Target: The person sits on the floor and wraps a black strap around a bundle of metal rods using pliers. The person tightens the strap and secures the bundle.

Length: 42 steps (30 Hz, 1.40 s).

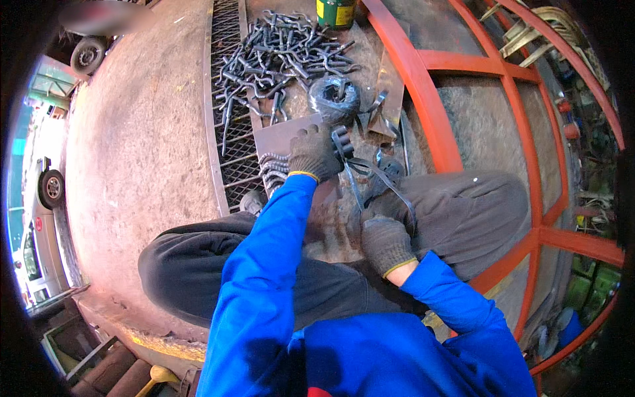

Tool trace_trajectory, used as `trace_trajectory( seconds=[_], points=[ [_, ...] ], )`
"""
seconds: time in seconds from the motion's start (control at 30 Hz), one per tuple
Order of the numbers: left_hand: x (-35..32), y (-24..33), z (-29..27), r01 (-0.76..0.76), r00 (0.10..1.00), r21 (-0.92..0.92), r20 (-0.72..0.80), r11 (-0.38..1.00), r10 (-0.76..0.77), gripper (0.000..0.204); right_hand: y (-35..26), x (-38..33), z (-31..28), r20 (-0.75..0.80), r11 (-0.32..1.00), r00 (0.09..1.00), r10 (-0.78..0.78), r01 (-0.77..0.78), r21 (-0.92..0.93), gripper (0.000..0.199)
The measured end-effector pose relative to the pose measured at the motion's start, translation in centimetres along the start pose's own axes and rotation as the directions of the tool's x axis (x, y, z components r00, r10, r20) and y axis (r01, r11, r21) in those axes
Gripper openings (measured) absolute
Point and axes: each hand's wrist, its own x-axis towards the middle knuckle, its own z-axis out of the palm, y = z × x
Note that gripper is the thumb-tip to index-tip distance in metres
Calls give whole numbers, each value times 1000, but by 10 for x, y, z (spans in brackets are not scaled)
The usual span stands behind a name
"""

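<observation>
The person crouches on a large rusty metal surface (139,152), knees spread in dark trousers, blue sleeves coming in from the near edge. The left hand (315,153), in a grey knit glove, reaches far forward with its fingers (324,135) closed around a dark band of strapping (354,173), at the near edge of a flat grey metal plate (281,135). The band runs from that grip in loose loops down to the right hand (385,243), also gloved, which rests nearer the body with its fingers curled down onto the band's lower end; whether they pinch it cannot be told. Just beyond the left hand sits a dark roll of wire (334,98), touching the plate's far right corner. Farther off lies a heap of bent grey steel hooks (284,56), partly on a strip of metal grating (228,99) running along the left. A green can (335,12) stands at the far edge. To the right, a curved orange-red steel frame (430,99) sweeps around the work.
</observation>
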Motion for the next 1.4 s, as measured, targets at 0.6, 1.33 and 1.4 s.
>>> trace_trajectory(
  seconds=[0.6, 1.33, 1.4],
  points=[
    [2, -15, 13, -59, 998, 51, -28, 997, 61, 61, -7, 120, -53, 312, 621, 895, 318, -445, 645, 49],
    [0, -14, 21, -35, 991, -150, -130, 988, 15, 83, -8, 173, -76, 49, 913, 968, 247, -249, 323, 48],
    [-1, -8, 19, -49, 988, -178, -154, 983, 22, 80, 28, 211, -53, -7, 993, 998, 62, -61, 97, 42]
  ],
)
